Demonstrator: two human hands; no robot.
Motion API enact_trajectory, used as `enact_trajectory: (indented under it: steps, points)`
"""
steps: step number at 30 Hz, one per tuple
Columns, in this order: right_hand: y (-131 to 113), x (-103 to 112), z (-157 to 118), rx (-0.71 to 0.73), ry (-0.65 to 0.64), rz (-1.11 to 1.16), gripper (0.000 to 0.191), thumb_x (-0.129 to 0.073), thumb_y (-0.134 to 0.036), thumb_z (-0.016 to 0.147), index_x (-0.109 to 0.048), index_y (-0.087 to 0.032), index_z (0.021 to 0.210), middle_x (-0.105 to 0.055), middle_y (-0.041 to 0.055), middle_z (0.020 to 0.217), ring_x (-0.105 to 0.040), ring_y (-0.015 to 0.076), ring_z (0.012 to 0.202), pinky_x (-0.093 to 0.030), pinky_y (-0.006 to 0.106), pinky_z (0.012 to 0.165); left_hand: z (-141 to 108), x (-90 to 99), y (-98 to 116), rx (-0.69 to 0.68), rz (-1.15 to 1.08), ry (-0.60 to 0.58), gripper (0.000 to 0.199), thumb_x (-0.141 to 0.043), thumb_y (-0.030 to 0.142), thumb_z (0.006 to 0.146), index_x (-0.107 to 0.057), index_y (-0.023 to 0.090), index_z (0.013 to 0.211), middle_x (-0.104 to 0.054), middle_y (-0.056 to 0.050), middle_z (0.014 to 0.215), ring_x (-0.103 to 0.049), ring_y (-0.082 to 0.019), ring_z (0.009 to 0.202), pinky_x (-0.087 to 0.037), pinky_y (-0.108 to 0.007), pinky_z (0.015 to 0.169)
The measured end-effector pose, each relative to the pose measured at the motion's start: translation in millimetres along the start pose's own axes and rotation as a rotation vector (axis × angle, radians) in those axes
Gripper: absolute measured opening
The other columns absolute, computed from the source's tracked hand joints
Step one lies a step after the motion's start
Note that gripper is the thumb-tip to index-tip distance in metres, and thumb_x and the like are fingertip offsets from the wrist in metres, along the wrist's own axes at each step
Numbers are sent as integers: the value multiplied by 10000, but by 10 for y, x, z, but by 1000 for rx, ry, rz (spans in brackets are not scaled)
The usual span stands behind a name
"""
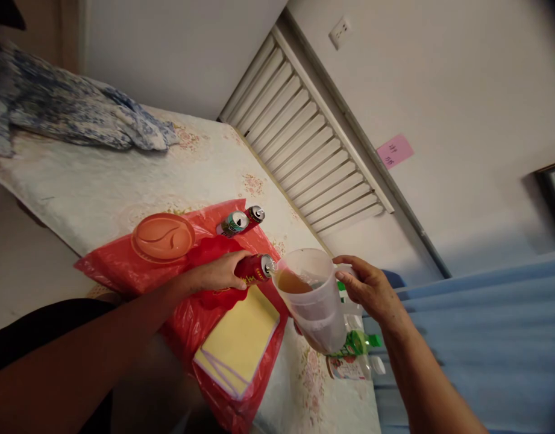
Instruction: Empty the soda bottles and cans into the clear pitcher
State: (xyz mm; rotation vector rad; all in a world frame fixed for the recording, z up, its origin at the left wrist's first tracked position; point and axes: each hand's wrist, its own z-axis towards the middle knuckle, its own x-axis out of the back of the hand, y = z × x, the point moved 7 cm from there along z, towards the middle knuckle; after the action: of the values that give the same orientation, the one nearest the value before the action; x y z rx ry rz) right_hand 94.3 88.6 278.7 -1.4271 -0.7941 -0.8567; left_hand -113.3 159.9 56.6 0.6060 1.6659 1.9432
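Note:
My left hand [220, 272] is closed around a red drinks can [253, 269], whose silver top faces the jug. My right hand [365, 286] grips the handle of a translucent plastic jug [320, 319]. Tilted toward the can, the jug has brown liquid [293, 282] gathered near its rim. Its lip meets the can's top, with a clear glint between them; which way any liquid flows I cannot tell. Under the can lies a red scalloped dish [214, 247], partly hidden by my left hand. Folded yellow cloths [243, 334] with purple edging lie nearby.
Two more cans, one green [232, 223] and one dark red [255, 214], stand on a red plastic sheet [119, 259]. An orange divided dish [164, 237] sits beside them. Bottles [361, 342] are behind the jug. Patterned fabric [91, 117] lies on the table; a radiator [313, 138] lines the wall.

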Motion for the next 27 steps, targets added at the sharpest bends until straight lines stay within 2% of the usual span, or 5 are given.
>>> enact_trajectory:
  steps: [6, 15, 27]
  points:
    - [-9, 3, -5, -4, -1, -15, 421, -690, -491, 815, -686, -164, 1080, -373, -95, 540, -362, 85, 451, -340, 224, 446, 5, 8, -23, 7, -9, 9, 683, -676, 186, 638, -543, 198, 1308, -658, -88, 1323, -624, -296, 1210, -544, -345, 917]
    - [25, 17, -4, -7, -6, 2, 437, -704, -503, 808, -688, -166, 1084, -355, -99, 545, -351, 79, 442, -330, 219, 431, 16, 2, -17, -21, -10, -10, 558, -689, 210, 670, -588, 214, 1219, -670, -64, 1292, -610, -290, 1226, -537, -337, 920]
    - [-46, 12, -8, -26, -5, -14, 455, -693, -507, 789, -680, -154, 1075, -342, -101, 532, -327, 83, 450, -331, 220, 415, 18, -4, -24, -8, 16, -14, 585, -694, 212, 659, -585, 216, 1234, -674, -70, 1295, -618, -298, 1219, -545, -340, 904]
